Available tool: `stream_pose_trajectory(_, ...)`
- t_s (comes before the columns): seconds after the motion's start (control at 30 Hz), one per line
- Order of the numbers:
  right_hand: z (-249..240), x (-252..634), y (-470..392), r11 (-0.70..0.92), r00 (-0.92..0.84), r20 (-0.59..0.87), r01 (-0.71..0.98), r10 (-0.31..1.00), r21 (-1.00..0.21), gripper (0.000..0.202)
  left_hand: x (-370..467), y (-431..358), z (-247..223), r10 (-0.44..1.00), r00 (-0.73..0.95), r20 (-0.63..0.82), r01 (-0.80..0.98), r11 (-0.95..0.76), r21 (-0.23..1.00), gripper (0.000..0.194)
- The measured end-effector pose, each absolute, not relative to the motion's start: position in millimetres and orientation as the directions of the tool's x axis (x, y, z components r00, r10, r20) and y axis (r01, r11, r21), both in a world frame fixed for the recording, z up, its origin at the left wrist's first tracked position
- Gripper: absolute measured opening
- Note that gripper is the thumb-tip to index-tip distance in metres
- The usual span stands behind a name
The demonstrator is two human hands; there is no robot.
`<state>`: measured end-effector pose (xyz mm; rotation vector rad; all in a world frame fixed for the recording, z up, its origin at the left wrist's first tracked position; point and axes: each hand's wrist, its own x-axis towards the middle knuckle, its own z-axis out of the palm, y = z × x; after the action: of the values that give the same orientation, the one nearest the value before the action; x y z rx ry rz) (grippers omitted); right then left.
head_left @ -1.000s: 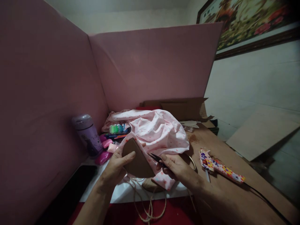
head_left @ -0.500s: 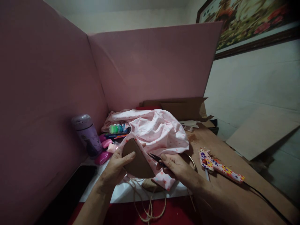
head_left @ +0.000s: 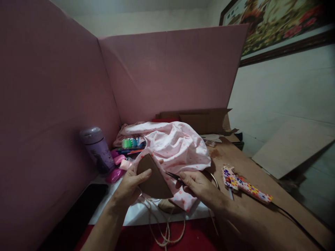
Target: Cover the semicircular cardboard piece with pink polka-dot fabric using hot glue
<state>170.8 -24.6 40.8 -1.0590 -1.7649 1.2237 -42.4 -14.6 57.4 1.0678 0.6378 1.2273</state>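
My left hand (head_left: pixel 134 181) grips a brown cardboard piece (head_left: pixel 154 179) with a curved edge, thumb on its face, together with the pink patterned fabric (head_left: pixel 180 150) behind it. In my right hand (head_left: pixel 195 183) is a pair of dark scissors (head_left: pixel 174 176), their blades pointing left at the fabric beside the cardboard's right edge. The fabric spreads in folds behind both hands, and one corner hangs below the scissors. Under the cardboard, loops of twine (head_left: pixel 167 233) trail over the front edge. My right fingers partly hide the scissor handles.
A purple bottle (head_left: pixel 97 150) stands at left near pink packets (head_left: pixel 115 175) and a dark flat object (head_left: pixel 75 212). On the right lies a flower-patterned glue gun (head_left: pixel 246 186) with its cord. Cardboard sheets (head_left: pixel 193 120) lean at the back. Pink panels (head_left: pixel 170 73) wall the left and rear.
The scissor blades have shifted slightly and look closer together at the fabric. My left hand and the cardboard stay nearly still.
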Motion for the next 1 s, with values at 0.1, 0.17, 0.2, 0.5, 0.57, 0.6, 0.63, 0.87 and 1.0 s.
stream_pose_trajectory(0.1, 39.5, 170.1, -24.0, 0.197, -0.412, 0.093, 0.218, 0.906, -0.956, 0.055, -42.4, -14.5, 57.1, 0.950, 0.275, 0.145, -0.427, -0.014, 0.904, 0.036)
stream_pose_trajectory(0.17, 39.7, 169.9, -24.1, 0.187, -0.425, 0.084, 0.207, 0.901, -0.960, 0.056, -42.8, -14.3, 56.6, 0.950, 0.275, 0.149, -0.429, -0.018, 0.903, 0.040)
stream_pose_trajectory(0.2, 40.1, 170.1, -24.1, 0.183, -0.424, 0.082, 0.203, 0.902, -0.962, 0.056, -43.1, -14.2, 56.4, 0.951, 0.272, 0.150, -0.430, -0.019, 0.903, 0.043)
stream_pose_trajectory(0.5, 38.6, 170.9, -25.0, 0.159, -0.431, 0.058, 0.203, 0.900, -0.966, 0.055, -42.8, -13.2, 56.2, 0.951, 0.261, 0.167, -0.440, -0.037, 0.897, 0.048)
stream_pose_trajectory(0.57, 39.3, 170.1, -25.8, 0.158, -0.449, 0.055, 0.194, 0.892, -0.968, 0.055, -42.3, -13.3, 56.4, 0.953, 0.255, 0.163, -0.450, -0.032, 0.893, 0.049)
stream_pose_trajectory(0.6, 40.2, 169.8, -26.2, 0.153, -0.455, 0.050, 0.193, 0.889, -0.969, 0.056, -42.2, -13.4, 56.4, 0.953, 0.255, 0.164, -0.455, -0.032, 0.890, 0.049)
stream_pose_trajectory(0.63, 41.1, 169.7, -26.3, 0.146, -0.458, 0.044, 0.189, 0.888, -0.971, 0.056, -42.3, -13.5, 56.4, 0.952, 0.257, 0.167, -0.456, -0.032, 0.889, 0.049)
stream_pose_trajectory(0.87, 42.1, 170.8, -25.5, 0.122, -0.434, 0.057, 0.125, 0.899, -0.985, 0.056, -44.0, -12.8, 55.7, 0.953, 0.251, 0.172, -0.432, -0.049, 0.900, 0.047)
stream_pose_trajectory(1.0, 39.3, 170.3, -25.9, 0.121, -0.445, 0.057, 0.116, 0.894, -0.986, 0.056, -44.1, -13.3, 55.1, 0.949, 0.266, 0.170, -0.434, -0.040, 0.900, 0.050)
